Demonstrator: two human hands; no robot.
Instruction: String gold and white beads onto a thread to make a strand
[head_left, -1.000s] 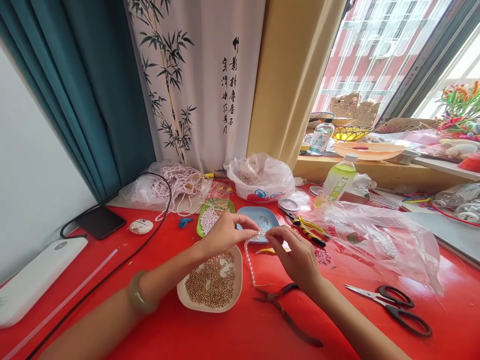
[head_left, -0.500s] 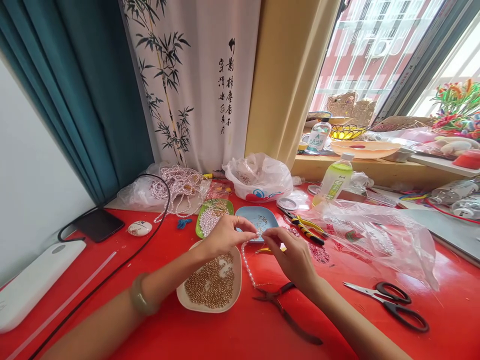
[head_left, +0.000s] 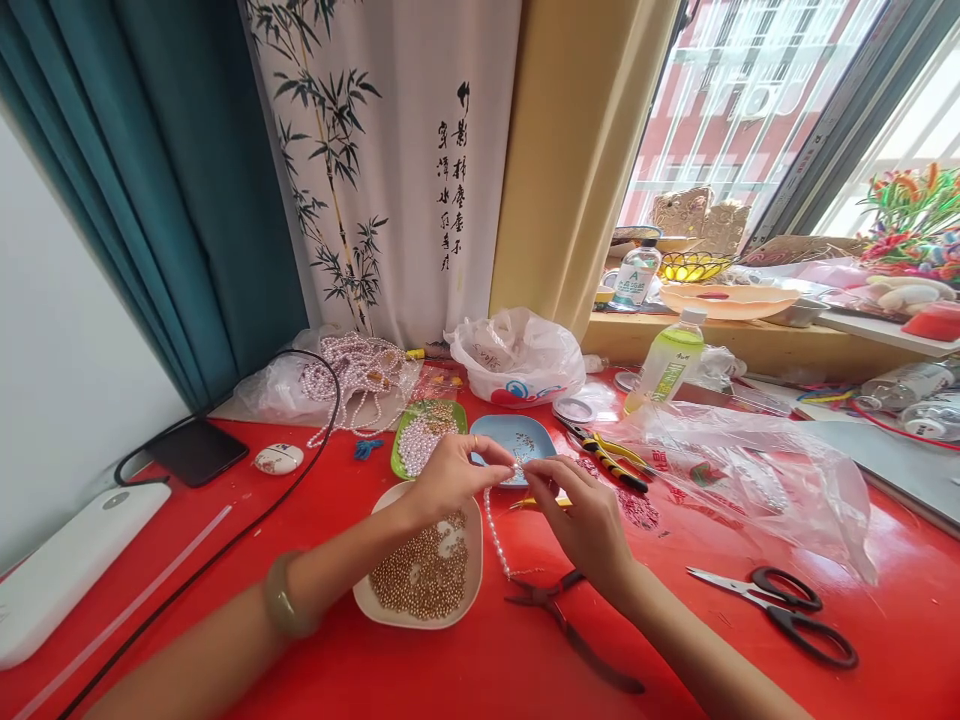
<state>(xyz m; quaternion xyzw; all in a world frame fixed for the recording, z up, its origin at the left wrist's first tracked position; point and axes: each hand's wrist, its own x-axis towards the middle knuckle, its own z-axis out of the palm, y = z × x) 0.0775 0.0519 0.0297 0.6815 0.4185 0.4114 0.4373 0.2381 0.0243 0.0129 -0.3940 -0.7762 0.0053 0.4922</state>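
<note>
A short strand of white pearl beads (head_left: 495, 532) hangs from the pinched fingertips of my left hand (head_left: 455, 473), its lower end touching the red table. My right hand (head_left: 585, 510) pinches at the same spot, thumb and forefinger meeting the strand's upper end. Exactly what lies between the fingertips is too small to make out. Below my left wrist stands a cream dish (head_left: 474, 590) of gold beads (head_left: 420, 575). Just behind the hands are a blue dish (head_left: 495, 428) with a few small gold pieces and a green tray (head_left: 397, 462) of pale pink and gold beads.
Dark-handled pliers (head_left: 577, 635) lie below my right hand, with scissors (head_left: 780, 605) farther right. Yellow-black pliers (head_left: 615, 462), a clear plastic bag (head_left: 757, 480) and a drink bottle (head_left: 671, 360) are at the right back. A black cable (head_left: 289, 490) crosses the left side, near a mouse (head_left: 279, 457).
Both hands stay together at nearly the same place, with only slight finger shifts. The bead strand still hangs between them.
</note>
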